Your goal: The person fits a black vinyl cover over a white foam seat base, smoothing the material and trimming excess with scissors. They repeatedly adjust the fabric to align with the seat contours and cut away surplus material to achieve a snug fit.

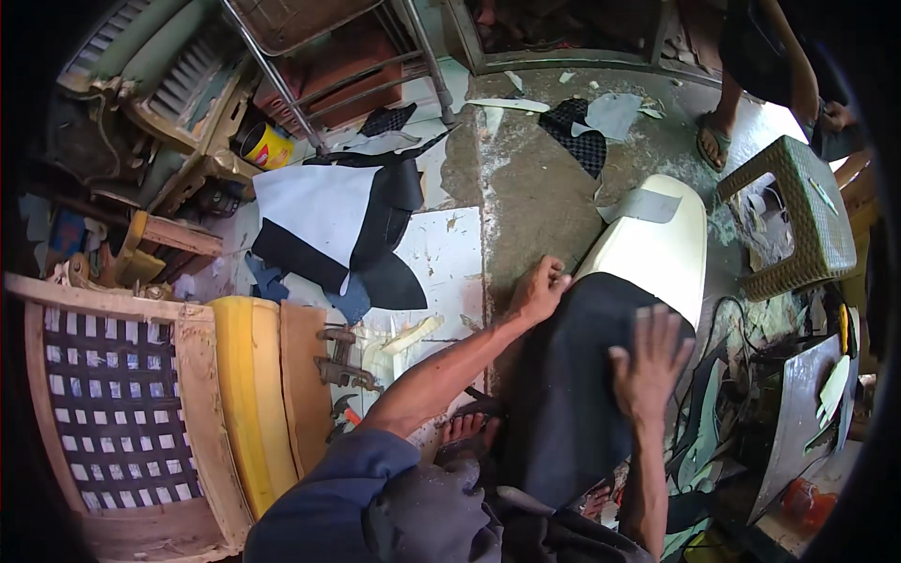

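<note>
A long cream padded piece (680,244) lies in front of me, a grey patch (639,206) on its far end. A black sheet of material (563,394) covers its near part. My right hand (648,361) rests on that black sheet with fingers spread. My left hand (540,291) is beside the piece's left edge, its fingers curled; whether they grip anything there is too small to tell. My bare feet show below, partly hidden by my arms and clothing.
Black and white cut sheets (314,202) lie on the floor leftward. A wooden webbed frame (188,394), yellow padding (244,394) and carved furniture (169,103) crowd the left. A metal-legged chair (422,84) stands behind. At right are a woven stool (817,235), metal panel (788,413) and another person's sandalled foot (713,145).
</note>
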Available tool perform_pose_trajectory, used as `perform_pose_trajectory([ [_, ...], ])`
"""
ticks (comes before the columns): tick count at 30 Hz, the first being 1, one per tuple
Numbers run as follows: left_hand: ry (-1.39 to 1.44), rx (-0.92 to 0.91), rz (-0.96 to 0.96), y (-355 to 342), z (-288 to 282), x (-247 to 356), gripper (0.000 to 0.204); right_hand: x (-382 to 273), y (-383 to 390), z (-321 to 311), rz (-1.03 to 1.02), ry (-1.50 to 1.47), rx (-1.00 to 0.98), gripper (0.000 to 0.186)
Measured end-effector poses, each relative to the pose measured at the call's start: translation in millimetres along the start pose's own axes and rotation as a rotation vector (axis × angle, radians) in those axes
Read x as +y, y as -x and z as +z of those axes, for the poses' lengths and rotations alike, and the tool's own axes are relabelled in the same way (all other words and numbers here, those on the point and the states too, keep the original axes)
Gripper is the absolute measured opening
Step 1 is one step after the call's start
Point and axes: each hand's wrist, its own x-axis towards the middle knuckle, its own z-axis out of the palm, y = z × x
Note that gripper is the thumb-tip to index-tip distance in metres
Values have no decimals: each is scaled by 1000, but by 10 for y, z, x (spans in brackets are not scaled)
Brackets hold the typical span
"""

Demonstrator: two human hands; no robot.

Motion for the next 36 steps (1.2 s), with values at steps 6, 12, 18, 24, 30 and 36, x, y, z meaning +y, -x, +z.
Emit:
perform_pose_trajectory([
  [6, -391, 357, 146, 186, -1369, -917, 32, -122, 92, 144, -33, -30, -210, 62],
  [12, -799, 640, -466, 268, -2534, -992, 69, 9, 33, 116, -3, -3, -159, 61],
  [18, 696, 709, -589, -251, -3566, -1124, 32, -100, 35, 154, 1, -66, -164, 62],
  [24, 491, 271, -364, -581, -4890, 367, 20, -149, -14, 6, 0, -193, -266, 64],
  [30, 326, -233, 42, -304, -3920, 2405, 26, -277, -227, -468, -8, -631, -87, 70],
  [36, 835, -327, 231, 410, -2595, 3370, 28, -374, -593, -857, 245, -1597, -118, 80],
])
